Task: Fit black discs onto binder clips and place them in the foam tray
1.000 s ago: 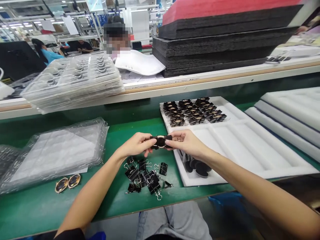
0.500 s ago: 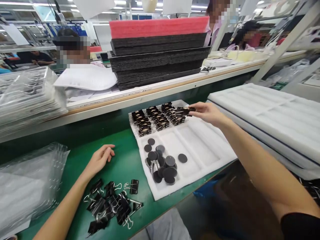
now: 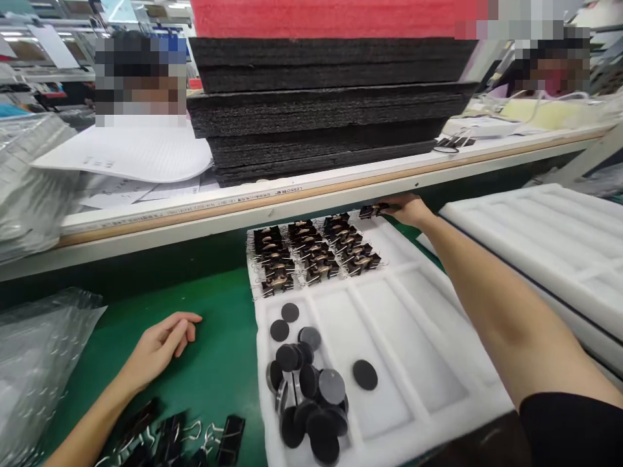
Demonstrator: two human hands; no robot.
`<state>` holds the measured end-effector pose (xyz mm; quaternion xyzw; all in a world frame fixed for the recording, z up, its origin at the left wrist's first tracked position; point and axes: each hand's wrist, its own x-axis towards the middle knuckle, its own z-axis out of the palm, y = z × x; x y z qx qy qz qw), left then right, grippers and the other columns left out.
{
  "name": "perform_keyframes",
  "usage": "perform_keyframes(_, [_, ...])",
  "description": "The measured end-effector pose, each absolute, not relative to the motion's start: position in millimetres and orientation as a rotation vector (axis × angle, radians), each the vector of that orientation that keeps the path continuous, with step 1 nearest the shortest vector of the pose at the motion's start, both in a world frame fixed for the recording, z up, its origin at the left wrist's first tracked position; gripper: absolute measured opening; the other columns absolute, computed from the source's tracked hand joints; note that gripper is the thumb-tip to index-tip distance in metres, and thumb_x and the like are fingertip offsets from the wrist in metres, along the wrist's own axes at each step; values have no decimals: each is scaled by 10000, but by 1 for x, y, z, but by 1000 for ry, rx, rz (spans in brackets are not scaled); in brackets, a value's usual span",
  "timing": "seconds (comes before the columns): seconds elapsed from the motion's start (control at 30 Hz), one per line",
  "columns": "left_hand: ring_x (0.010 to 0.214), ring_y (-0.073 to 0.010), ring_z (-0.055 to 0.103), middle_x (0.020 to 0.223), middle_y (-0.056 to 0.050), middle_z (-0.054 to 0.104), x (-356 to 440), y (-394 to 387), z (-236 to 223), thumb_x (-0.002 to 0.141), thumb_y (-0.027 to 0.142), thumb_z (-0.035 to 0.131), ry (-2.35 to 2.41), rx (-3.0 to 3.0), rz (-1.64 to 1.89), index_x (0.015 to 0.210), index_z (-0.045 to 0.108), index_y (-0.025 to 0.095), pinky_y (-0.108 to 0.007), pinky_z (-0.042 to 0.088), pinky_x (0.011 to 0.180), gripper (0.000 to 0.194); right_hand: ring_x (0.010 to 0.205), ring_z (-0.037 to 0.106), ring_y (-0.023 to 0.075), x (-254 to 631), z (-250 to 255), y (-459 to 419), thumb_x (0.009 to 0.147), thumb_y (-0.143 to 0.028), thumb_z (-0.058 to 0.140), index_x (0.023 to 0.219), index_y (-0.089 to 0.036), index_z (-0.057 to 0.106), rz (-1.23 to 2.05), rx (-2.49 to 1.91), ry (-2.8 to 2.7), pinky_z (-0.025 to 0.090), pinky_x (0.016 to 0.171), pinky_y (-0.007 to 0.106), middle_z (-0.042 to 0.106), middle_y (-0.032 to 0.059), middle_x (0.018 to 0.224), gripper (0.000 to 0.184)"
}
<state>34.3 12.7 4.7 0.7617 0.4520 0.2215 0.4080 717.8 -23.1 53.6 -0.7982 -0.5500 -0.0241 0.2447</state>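
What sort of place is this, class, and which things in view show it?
Probably a factory or workshop assembly bench: a white foam tray holds rows of clipped parts and loose dark discs, black sheets are stacked high, and other people appear beyond.

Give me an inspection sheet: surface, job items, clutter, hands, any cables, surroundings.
Surface: green tabletop bearing a white foam tray.
Job's things: clipped pieces at the tray's far side; loose black discs nearer; binder clips on the tabletop, lower left.
Clutter: clear plastic packaging at the left.
Hands: right hand holds another clipped piece at the tray's far edge; left hand holds nothing visible.
Cables: thin white lines on the shelf, upper right, possibly cables.
Surroundings: red-topped black stack on the shelf; people beyond.
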Motion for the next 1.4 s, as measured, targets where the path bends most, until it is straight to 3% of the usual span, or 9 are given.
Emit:
perform_keyframes(0.2, [528,-128,539,755,-23,630,33,13,3,980,656,504,1180,1911,546,1046,726,203,-257,467,539,509,1208,662,236,723,43,-8,937,-166,688,1231,-156,761,186,-2159,-1571,481,1042,285,744,86,1293,303])
perform_keyframes(0.63, [532,-135,562,743,-23,651,28,15,-2,965,604,551,1196,1930,501,1052,730,213,-243,480,516,439,1198,668,203,716,31,-23,988,-253,642,1244,-82,730,19,-1981,-1665,489,1040,267,722,153,1305,320])
perform_keyframes(1.03, [530,-137,570,750,-28,661,27,15,-2,952,598,574,1188,1936,494,1037,741,226,-236,491,508,417,1174,688,217,715,39,-20,998,-262,647,1291,-123,733,-73,-2142,-1528,521,984,264,720,118,1333,336])
perform_keyframes(1.2, [525,-130,567,741,-25,656,27,15,-3,956,594,575,1174,1941,490,1033,739,222,-222,480,497,414,1208,674,231,725,37,-14,972,-245,697,1279,-116,741,-134,-2225,-1415,492,1038,269,733,124,1309,336])
perform_keyframes(1.4, [525,-140,567,726,-29,658,30,14,1,943,603,583,1185,1930,484,1010,747,223,-232,482,495,419,1232,664,265,709,41,-6,994,-275,654,1273,-121,738,-6,-2229,-1490,501,1036,305,735,98,1310,329])
